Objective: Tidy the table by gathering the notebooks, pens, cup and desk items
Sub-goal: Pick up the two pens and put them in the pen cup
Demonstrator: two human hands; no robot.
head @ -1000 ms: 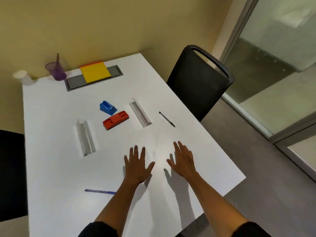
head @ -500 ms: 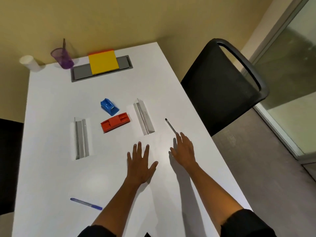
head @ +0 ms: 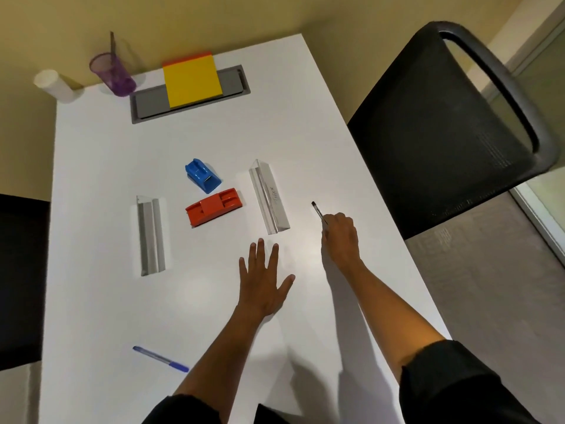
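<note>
My right hand (head: 340, 237) has its fingers curled round the near end of a black pen (head: 317, 210) lying on the white table (head: 97, 301). Flat on the table with fingers spread lies my left hand (head: 263, 283). A blue pen (head: 160, 358) lies near the front left. A purple cup (head: 113, 75) with a pen in it stands at the back left, beside a white cup (head: 53, 84). A yellow notebook (head: 191, 79) rests on an orange one at the back. A blue desk item (head: 202, 175) and a red one (head: 214, 207) sit mid-table.
Two clear acrylic sign holders (head: 151, 235) (head: 269, 195) lie left and right of the red item. A grey cable tray lid (head: 143, 102) is set in the table under the notebooks. A black chair (head: 452, 130) stands at the right, another dark chair (head: 18, 270) at the left.
My right hand reached forward to the black pen and curled its fingers round it. My left hand stayed flat on the table. The view shifted closer over the table.
</note>
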